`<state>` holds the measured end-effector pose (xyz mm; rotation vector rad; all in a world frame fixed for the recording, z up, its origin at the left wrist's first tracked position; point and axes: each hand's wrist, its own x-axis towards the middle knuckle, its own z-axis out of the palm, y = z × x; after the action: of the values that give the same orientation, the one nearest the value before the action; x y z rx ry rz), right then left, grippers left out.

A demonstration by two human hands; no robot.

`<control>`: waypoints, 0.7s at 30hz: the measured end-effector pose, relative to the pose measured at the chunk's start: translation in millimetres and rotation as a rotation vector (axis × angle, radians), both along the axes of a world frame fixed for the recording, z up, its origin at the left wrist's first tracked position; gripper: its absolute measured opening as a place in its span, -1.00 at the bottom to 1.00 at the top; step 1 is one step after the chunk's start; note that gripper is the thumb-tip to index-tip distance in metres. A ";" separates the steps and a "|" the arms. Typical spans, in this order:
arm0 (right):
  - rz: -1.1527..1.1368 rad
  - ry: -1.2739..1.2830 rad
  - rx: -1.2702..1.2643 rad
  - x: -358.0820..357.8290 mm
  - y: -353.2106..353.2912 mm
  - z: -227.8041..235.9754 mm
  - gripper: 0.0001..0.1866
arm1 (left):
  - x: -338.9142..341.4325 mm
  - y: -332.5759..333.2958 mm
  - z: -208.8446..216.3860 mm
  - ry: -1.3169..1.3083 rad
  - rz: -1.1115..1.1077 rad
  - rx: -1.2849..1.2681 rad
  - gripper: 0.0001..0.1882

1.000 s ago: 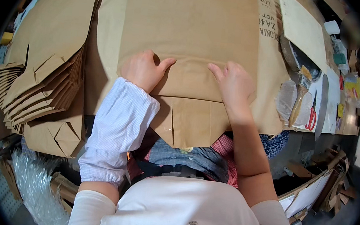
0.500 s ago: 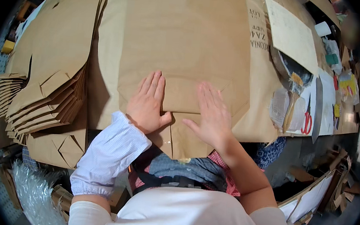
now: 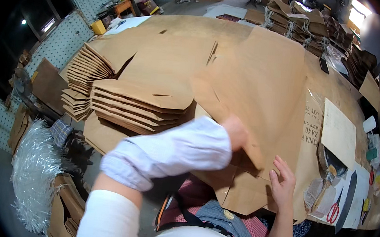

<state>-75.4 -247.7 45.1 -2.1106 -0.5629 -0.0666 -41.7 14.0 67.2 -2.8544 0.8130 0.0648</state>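
Note:
A large brown paper bag (image 3: 265, 89) lies slanted across the middle of the table, its near edge raised and smeared by motion. My left hand (image 3: 237, 134), in a light checked sleeve cover, is closed at that raised edge; its fingertips are blurred and partly hidden. Under the edge lies another brown paper piece (image 3: 249, 191) with creased folds, overhanging the table's front. Above its right side is my right hand (image 3: 282, 181), open, fingers stretched and holding nothing. Left of my left hand are stacked paper bags (image 3: 139, 100) with folded, fanned ends.
To the right lie a pale board (image 3: 339, 131) over a dark bowl, a brush (image 3: 327, 182), red-handled scissors (image 3: 334, 210) and a long dark blade (image 3: 348, 200). Bundled paper bags (image 3: 298, 22) stand beyond the table. Shiny plastic strands (image 3: 35, 177) hang at the left.
My view has swung left and up. Both hands lay flat on the bag before; now the left is closed at its raised edge and the right is lifted. The bag has turned aslant.

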 end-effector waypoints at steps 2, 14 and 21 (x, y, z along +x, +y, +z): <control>0.015 -0.011 0.011 -1.5 -1.9 -5.5 -0.71 | -8.0 65.2 16.6 -0.161 -0.002 0.090 -0.90; 0.081 0.184 0.088 -4.0 -1.7 -31.0 -0.79 | -123.3 266.3 74.0 -0.257 0.382 -0.134 -0.64; 0.069 0.208 0.024 -4.2 -24.5 -26.1 -0.79 | -129.3 265.9 73.9 -0.156 0.597 -0.138 -0.66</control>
<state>-79.6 -272.2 19.0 -2.0427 -0.5067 0.1825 -171.0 279.9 141.1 -3.0736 -0.0834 -0.1416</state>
